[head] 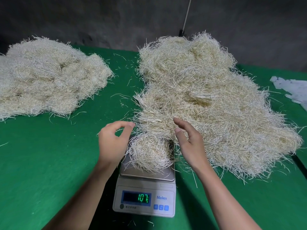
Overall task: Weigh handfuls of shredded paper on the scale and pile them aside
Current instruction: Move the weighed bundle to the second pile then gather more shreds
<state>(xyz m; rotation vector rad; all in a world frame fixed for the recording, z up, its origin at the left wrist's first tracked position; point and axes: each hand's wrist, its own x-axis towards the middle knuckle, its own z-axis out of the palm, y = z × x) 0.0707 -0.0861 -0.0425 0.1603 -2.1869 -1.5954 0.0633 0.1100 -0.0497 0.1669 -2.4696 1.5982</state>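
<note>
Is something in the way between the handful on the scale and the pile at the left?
Nothing solid. Between the handful and the left pile lies only green cloth with loose strands; the left hand hovers beside the handful.

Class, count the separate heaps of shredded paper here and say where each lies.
3. One pile at the green table's far left, a larger pile on the right, and a small handful on the scale. More may lie outside the frame.
</note>
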